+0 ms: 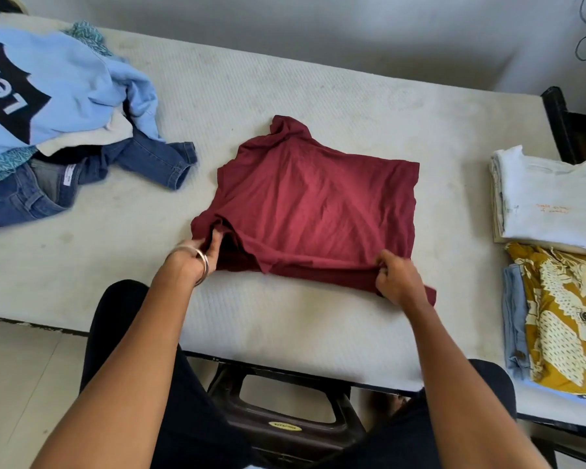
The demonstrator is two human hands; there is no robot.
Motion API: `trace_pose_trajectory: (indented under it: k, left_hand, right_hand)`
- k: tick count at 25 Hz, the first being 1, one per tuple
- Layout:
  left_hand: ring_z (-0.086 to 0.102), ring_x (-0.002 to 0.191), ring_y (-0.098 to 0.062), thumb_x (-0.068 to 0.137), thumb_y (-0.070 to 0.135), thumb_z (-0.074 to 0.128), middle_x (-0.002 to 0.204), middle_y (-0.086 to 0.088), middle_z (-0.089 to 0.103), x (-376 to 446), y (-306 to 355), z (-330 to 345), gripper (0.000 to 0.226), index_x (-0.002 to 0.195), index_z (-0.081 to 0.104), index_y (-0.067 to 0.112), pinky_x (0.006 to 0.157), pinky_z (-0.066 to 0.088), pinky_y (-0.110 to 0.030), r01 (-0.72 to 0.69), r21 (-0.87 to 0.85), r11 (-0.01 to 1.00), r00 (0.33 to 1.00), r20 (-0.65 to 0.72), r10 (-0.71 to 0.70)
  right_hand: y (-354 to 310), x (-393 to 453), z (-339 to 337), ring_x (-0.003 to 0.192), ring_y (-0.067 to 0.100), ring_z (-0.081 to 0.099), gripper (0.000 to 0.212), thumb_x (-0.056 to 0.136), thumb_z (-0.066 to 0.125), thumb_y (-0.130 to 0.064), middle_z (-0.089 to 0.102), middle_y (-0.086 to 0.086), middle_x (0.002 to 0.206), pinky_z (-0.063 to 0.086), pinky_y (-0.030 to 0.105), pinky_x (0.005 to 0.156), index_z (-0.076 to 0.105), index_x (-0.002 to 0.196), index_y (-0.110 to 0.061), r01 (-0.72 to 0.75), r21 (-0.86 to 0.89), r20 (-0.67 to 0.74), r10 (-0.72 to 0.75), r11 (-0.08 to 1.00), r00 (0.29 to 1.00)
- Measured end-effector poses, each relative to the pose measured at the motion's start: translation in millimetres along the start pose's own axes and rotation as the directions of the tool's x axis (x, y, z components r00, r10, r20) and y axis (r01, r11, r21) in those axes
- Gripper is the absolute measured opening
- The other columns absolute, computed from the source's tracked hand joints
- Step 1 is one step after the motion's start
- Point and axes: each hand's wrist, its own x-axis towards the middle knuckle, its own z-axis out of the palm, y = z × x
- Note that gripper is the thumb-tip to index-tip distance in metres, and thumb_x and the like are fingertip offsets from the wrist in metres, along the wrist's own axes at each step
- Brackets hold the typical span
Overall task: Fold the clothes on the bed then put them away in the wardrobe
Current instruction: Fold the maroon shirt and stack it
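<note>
A maroon shirt (312,204) lies partly folded in the middle of the white mattress (251,96), collar end pointing away from me. My left hand (197,257), with a metal bangle on the wrist, pinches the shirt's near left corner. My right hand (398,280) grips the near right corner, fingers curled round the cloth. An unfolded heap sits at the far left: a light blue sweatshirt (48,89) with a black logo on top, blue jeans (92,177) under it. Folded clothes lie at the right: a white T-shirt (548,201) and a mustard patterned shirt (565,316).
A dark plastic stool (281,414) stands under the bed's near edge between my knees. A dark chair frame (569,126) is at the far right beside the bed. A grey wall (318,28) runs behind the mattress. No wardrobe is in view.
</note>
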Motion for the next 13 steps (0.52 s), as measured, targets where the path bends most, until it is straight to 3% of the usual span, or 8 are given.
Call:
trace_pose_trajectory:
  k: [2, 4, 6, 8, 9, 10, 11, 13]
  left_hand:
    - [0.065, 0.097, -0.038, 0.098, 0.007, 0.050, 0.113, -0.027, 0.061, 6.6, 2.9, 29.5, 0.018, 0.110, 0.056, -0.005, 0.056, 0.060, -0.037, -0.057, -0.008, 0.998, 0.989, 0.134, 0.058]
    - [0.063, 0.104, -0.043, 0.098, 0.015, 0.053, 0.110, -0.031, 0.059, 17.4, 4.9, 47.1, 0.021, 0.113, 0.049, 0.000, 0.077, 0.059, -0.045, -0.095, -0.003, 0.995, 0.967, 0.236, 0.093]
    - [0.066, 0.102, -0.036, 0.099, 0.022, 0.051, 0.110, -0.021, 0.064, 30.4, 1.6, 47.9, 0.020, 0.116, 0.050, 0.010, 0.087, 0.056, -0.042, -0.176, 0.144, 0.974, 0.946, 0.300, 0.126]
    - [0.071, 0.081, -0.024, 0.100, 0.021, 0.049, 0.093, -0.010, 0.070, 49.5, -12.0, 24.4, 0.012, 0.106, 0.056, 0.014, 0.071, 0.059, -0.034, -0.262, 0.430, 0.864, 0.958, 0.225, 0.179]
    - [0.070, 0.063, -0.019, 0.099, 0.019, 0.051, 0.077, -0.008, 0.069, 58.7, -22.4, 10.1, 0.011, 0.095, 0.058, 0.012, 0.057, 0.058, -0.030, -0.253, 0.546, 0.798, 0.967, 0.134, 0.216]
    - [0.065, 0.049, -0.018, 0.097, 0.018, 0.056, 0.065, -0.008, 0.065, 67.2, -30.8, -4.1, 0.015, 0.085, 0.057, 0.009, 0.047, 0.055, -0.029, -0.212, 0.624, 0.752, 0.967, 0.024, 0.253]
    - [0.060, 0.045, -0.018, 0.094, 0.016, 0.061, 0.061, -0.011, 0.059, 74.3, -38.5, -17.9, 0.019, 0.079, 0.054, 0.006, 0.047, 0.055, -0.032, -0.168, 0.643, 0.748, 0.958, -0.071, 0.277]
    - [0.056, 0.056, -0.019, 0.089, 0.011, 0.068, 0.069, -0.014, 0.053, 82.2, -48.7, -33.9, 0.022, 0.077, 0.052, 0.001, 0.064, 0.057, -0.041, -0.142, 0.589, 0.796, 0.956, -0.126, 0.264]
  right_hand:
    - [-6.1, 31.7, -10.7, 0.093, 0.041, 0.060, 0.033, 0.080, 0.047, 0.003, 0.067, 0.019, 0.100, 0.045, 0.043, 0.080, 0.060, 0.108, -0.007, 0.020, -0.030, -0.116, -0.024, 0.999, 0.993]
    - [-13.2, 47.7, -8.9, 0.108, 0.036, 0.051, 0.046, 0.080, 0.048, 0.003, 0.061, 0.013, 0.113, 0.037, 0.052, 0.093, 0.055, 0.124, -0.010, -0.054, -0.164, -0.186, 0.023, 0.985, 0.982]
    - [-22.2, 45.4, 5.2, 0.111, 0.035, 0.046, 0.047, 0.080, 0.050, 0.001, 0.056, 0.014, 0.115, 0.034, 0.055, 0.093, 0.054, 0.125, -0.010, -0.144, -0.246, -0.255, 0.079, 0.959, 0.964]
    - [-33.1, 22.8, 24.9, 0.106, 0.037, 0.049, 0.028, 0.085, 0.052, -0.007, 0.057, 0.016, 0.109, 0.038, 0.052, 0.087, 0.056, 0.113, -0.008, -0.251, -0.202, -0.311, 0.181, 0.947, 0.933]
    - [-36.1, 10.5, 36.6, 0.105, 0.039, 0.052, 0.021, 0.091, 0.052, -0.016, 0.059, 0.018, 0.109, 0.040, 0.050, 0.085, 0.056, 0.109, -0.006, -0.352, -0.090, -0.295, 0.312, 0.932, 0.903]
    - [-40.4, 0.3, 45.0, 0.103, 0.041, 0.056, 0.027, 0.097, 0.051, -0.027, 0.061, 0.020, 0.109, 0.043, 0.048, 0.084, 0.055, 0.108, -0.003, -0.508, 0.094, -0.222, 0.515, 0.856, 0.828]
    - [-43.8, -8.9, 51.7, 0.097, 0.041, 0.062, 0.040, 0.098, 0.052, -0.038, 0.064, 0.022, 0.104, 0.047, 0.046, 0.082, 0.057, 0.107, 0.001, -0.668, 0.295, -0.081, 0.714, 0.684, 0.695]
    - [-45.3, -20.4, 55.3, 0.063, 0.031, 0.068, 0.051, 0.093, 0.061, -0.047, 0.067, 0.017, 0.077, 0.057, 0.040, 0.068, 0.062, 0.090, 0.004, -0.734, 0.640, 0.196, 0.874, 0.230, 0.444]
